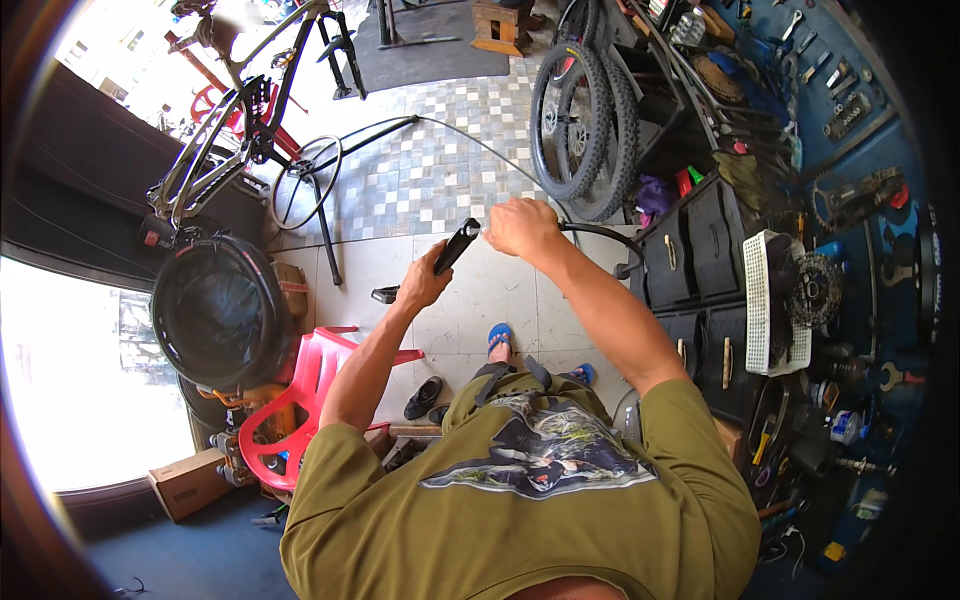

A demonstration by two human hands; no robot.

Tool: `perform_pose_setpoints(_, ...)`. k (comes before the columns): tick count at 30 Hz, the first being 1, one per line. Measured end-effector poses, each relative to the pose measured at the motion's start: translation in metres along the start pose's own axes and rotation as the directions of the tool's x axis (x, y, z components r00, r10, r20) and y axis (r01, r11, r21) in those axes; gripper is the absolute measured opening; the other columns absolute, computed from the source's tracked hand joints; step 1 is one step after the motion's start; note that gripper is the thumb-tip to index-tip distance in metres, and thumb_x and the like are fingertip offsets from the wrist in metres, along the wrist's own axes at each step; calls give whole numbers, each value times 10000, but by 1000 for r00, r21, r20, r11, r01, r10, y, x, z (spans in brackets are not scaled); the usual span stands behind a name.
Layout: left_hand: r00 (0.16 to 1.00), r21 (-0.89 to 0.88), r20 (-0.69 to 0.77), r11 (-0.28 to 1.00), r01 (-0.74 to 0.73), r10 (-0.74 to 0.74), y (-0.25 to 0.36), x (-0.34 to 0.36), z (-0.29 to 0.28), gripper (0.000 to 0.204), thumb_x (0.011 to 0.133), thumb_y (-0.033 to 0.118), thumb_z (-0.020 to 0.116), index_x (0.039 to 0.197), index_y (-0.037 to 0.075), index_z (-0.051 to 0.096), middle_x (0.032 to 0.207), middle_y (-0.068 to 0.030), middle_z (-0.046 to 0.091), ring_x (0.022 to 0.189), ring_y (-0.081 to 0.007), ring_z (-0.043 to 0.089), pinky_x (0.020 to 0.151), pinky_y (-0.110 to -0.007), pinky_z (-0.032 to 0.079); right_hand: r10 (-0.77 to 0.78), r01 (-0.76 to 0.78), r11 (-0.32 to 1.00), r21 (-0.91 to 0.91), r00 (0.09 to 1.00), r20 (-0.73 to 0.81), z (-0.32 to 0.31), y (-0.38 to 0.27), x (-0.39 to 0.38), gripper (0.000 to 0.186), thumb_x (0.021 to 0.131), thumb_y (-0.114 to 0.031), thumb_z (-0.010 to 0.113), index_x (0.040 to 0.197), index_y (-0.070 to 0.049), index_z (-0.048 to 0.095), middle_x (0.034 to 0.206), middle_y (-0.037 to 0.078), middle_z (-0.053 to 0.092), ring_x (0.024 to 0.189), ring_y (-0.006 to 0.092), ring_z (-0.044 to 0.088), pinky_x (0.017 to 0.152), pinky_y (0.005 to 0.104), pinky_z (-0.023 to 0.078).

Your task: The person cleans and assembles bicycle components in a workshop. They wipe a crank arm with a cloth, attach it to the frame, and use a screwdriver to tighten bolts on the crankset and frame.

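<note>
Holding the black bar (458,246) is the left hand (425,278): the fingers wrap around its lower part in a narrow grip. The bar is in front of the body, above the pale floor tiles (455,325), and is tilted, its notched upper end pointing away from the body and toward the right hand (522,226). The right hand is beside this end, fingers curled into a fist. A small pale spot shows between the fist and the bar; what the fist contains cannot be told. A black hose (605,231) runs behind the right wrist; whether it meets the hand is hidden.

Surrounding items: a bike frame (255,125) is at the far left. Two wheels (572,122) stand upright at the far right, one overlapping the other. A red chair (312,385) is near the left arm. A white basket (762,300) is beside the dark cabinet (712,232) on the right.
</note>
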State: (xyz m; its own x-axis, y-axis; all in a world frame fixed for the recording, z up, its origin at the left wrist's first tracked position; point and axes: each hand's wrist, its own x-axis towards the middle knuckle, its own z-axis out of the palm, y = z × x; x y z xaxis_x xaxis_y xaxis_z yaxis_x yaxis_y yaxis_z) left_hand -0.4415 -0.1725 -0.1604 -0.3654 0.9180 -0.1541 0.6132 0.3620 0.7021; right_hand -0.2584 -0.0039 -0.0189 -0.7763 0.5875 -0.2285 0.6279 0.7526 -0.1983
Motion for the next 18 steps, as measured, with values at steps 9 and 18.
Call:
perform_pose_setpoints(9, 983, -100, 73, 980, 175, -168, 9, 8, 2, 690, 864, 202, 740, 1510, 68, 537, 926, -230, 758, 701, -315, 743, 656, -440, 590, 54, -56, 998, 31, 996, 74, 10, 8, 3, 381, 979, -418, 688, 985, -58, 811, 1036, 177, 790, 1045, 363, 752, 890, 461, 595)
perform_pose_setpoints(18, 955, -397, 197, 872, 286, -224, 16, 9, 2, 646, 900, 90, 715, 1506, 24, 502, 708, -48, 626, 499, -147, 599, 451, -350, 492, 59, -59, 997, 56, 998, 7, 7, -3, 8, 401, 980, -447, 684, 998, -69, 816, 1006, 174, 793, 1010, 353, 759, 878, 467, 596)
